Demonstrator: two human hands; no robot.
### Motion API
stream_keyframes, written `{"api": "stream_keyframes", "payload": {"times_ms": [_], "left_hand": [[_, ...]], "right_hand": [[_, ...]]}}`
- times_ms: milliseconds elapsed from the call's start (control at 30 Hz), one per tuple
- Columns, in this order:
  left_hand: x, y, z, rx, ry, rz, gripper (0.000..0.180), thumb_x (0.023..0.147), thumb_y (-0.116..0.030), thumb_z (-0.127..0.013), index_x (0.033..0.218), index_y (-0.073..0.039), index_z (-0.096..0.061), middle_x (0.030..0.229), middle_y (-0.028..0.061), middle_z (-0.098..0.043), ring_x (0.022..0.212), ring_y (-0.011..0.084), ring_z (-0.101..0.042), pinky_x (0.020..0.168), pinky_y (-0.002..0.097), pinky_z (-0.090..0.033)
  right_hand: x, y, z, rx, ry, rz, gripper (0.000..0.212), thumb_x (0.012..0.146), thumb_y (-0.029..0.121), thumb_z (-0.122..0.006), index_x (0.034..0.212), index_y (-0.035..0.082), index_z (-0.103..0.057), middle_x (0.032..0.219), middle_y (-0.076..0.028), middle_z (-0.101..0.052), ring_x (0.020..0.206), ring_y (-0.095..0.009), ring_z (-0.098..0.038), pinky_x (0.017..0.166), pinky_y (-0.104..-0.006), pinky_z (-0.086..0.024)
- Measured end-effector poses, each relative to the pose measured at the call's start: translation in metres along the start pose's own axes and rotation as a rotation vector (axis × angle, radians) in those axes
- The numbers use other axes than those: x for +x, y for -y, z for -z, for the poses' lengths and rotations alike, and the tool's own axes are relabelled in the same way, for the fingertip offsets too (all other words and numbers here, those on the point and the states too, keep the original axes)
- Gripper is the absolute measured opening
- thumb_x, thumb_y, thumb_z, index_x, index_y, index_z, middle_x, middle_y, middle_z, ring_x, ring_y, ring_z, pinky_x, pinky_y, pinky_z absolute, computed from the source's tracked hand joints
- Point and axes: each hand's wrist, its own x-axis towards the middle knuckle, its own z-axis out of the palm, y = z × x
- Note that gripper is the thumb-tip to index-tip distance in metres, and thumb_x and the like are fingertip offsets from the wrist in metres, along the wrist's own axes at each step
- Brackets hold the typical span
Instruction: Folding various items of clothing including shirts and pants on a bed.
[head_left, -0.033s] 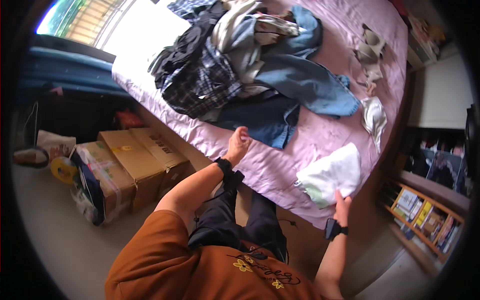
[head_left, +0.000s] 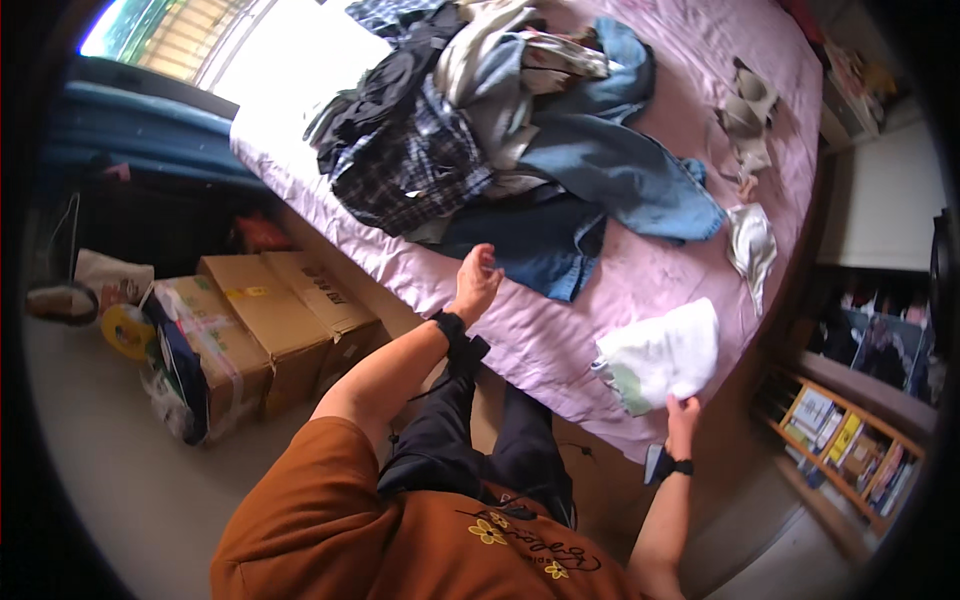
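Note:
A folded white garment [head_left: 660,350] with a pale green patch at its near left corner lies on the bed's near right corner. At its near edge, the fingertips of my right hand [head_left: 683,422] are closed on the fabric. My left hand [head_left: 478,284] hovers near the bed's front edge, its fingers loosely bent and apart, with nothing in it. Just beyond it lies a dark blue denim garment [head_left: 535,245]. Farther back is a heap holding a dark plaid shirt [head_left: 405,175], lighter blue jeans [head_left: 620,175] and black clothing [head_left: 385,85].
Beige bras [head_left: 745,115] and a white undergarment [head_left: 750,245] lie along the right side of the pink bedsheet [head_left: 540,345]. Cardboard boxes [head_left: 265,325] stand on the floor at left. A wooden rack of books and boxes [head_left: 850,440] stands low at right.
The white garment's far edge has dropped slightly toward me, and it lies flatter. My right fingers have drawn back to its near edge. My left hand has barely moved.

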Motion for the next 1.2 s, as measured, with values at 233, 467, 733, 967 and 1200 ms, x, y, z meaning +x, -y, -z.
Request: {"api": "stream_keyframes", "payload": {"times_ms": [233, 467, 733, 967, 1200], "left_hand": [[0.068, -0.031, 0.079, 0.338, -0.283, -0.166, 0.064, 0.072, 0.002, -0.073, 0.129, -0.009, -0.045, 0.131, 0.0158, -0.042, 0.114, 0.0334, -0.053, 0.094, 0.0378, -0.049], [0.103, -0.029, 0.158, 0.467, -0.398, -0.104, 0.075, 0.070, -0.003, -0.074, 0.136, -0.012, -0.040, 0.146, 0.0204, -0.029, 0.124, 0.0422, -0.041, 0.105, 0.0448, -0.038], [0.215, 0.002, 0.245, 0.443, -0.420, -0.149, 0.075, 0.079, -0.017, -0.071, 0.144, -0.012, -0.033, 0.149, 0.0219, -0.029, 0.126, 0.0413, -0.044, 0.102, 0.0450, -0.041], [0.268, 0.035, 0.289, 0.276, -0.107, -0.042, 0.040, 0.084, -0.020, -0.069, 0.121, -0.013, -0.056, 0.108, 0.0179, -0.064, 0.101, 0.0350, -0.062, 0.085, 0.0422, -0.050], [0.217, -0.041, 0.316, -0.138, 0.090, -0.480, 0.017, 0.080, -0.015, -0.071, 0.091, -0.003, -0.065, 0.077, 0.0155, -0.061, 0.074, 0.0353, -0.061, 0.066, 0.0410, -0.048]], "right_hand": [[0.005, -0.009, -0.065, 0.048, 0.117, 0.183, 0.029, 0.078, 0.013, -0.073, 0.100, -0.003, -0.063, 0.096, -0.014, -0.067, 0.086, -0.020, -0.064, 0.073, -0.0299, -0.051], [-0.040, 0.188, -0.205, 0.024, 0.454, 0.742, 0.013, 0.083, 0.006, -0.066, 0.094, -0.001, -0.066, 0.087, -0.009, -0.070, 0.076, -0.015, -0.065, 0.070, -0.0285, -0.052], [-0.055, 0.370, -0.338, -0.055, 0.346, 0.824, 0.061, 0.078, 0.012, -0.072, 0.131, -0.003, -0.044, 0.109, -0.017, -0.062, 0.068, -0.016, -0.064, 0.067, -0.0280, -0.052], [-0.014, 0.388, -0.420, -0.220, 0.221, 0.741, 0.077, 0.072, 0.028, -0.076, 0.130, -0.010, -0.042, 0.116, -0.029, -0.058, 0.105, -0.035, -0.060, 0.094, -0.0433, -0.045], [-0.085, 0.430, -0.407, -0.071, 0.075, 0.837, 0.062, 0.078, 0.005, -0.068, 0.134, -0.002, -0.042, 0.143, -0.018, -0.031, 0.097, -0.022, -0.058, 0.065, -0.0229, -0.052]]}}
